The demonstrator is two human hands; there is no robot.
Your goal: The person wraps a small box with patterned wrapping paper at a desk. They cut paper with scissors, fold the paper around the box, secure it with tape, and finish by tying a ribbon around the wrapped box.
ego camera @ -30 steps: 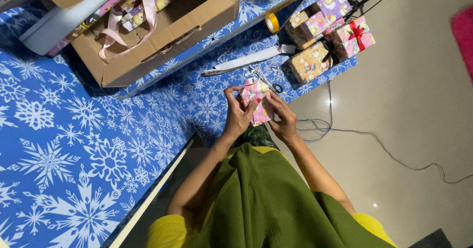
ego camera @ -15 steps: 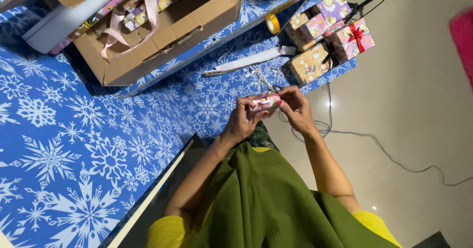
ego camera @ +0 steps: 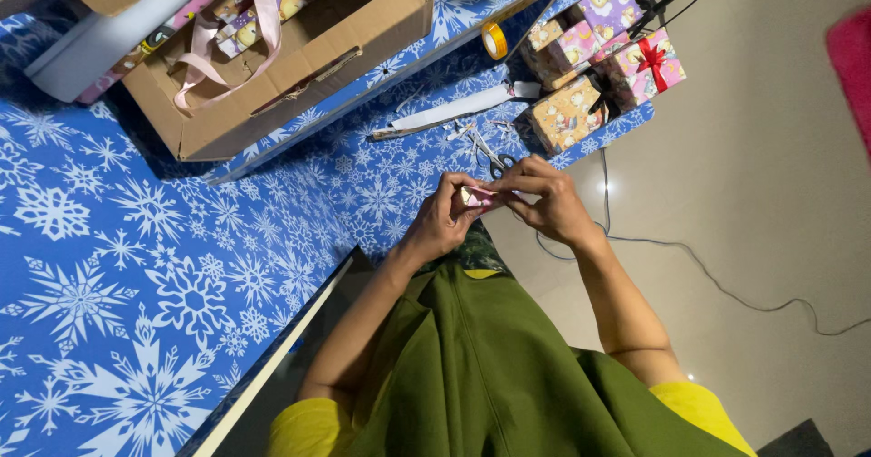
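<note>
**Small pink parcel, held between both hands above the table edge**

Item: parcel [ego camera: 478,196], pink, small, mostly hidden by fingers; only a sliver of wrapping shows between the two hands. Its shape cannot be told in full.

Position: in the air, just over the near edge of the snowflake cloth [ego camera: 181,266], in front of the person's green apron [ego camera: 490,366].

Left hand [ego camera: 445,221]: closed about the parcel from below and from the left, fingers curled up around it, thumb on top.

Right hand [ego camera: 544,198]: pinching the parcel from the right, fingertips meeting those of the left hand over it. Both hands touch the parcel; neither is nearer.

Axis: the visible strip runs roughly left to right, from one hand to the other, so each hand has one end. This is a judgement from the little that shows.

Nearby, on the cloth beyond the hands:
- scissors [ego camera: 490,157], just past the fingertips, lying flat
- white paper strip [ego camera: 449,117], slanted
- tape roll [ego camera: 494,41], yellow
- wrapped gifts [ego camera: 599,58], a cluster at the cloth's corner, one with a red bow
- cardboard box [ego camera: 299,67], open, holding ribbon and wrapping paper, well apart to the left

Off the table: a cable [ego camera: 726,285] on the pale floor.
</note>
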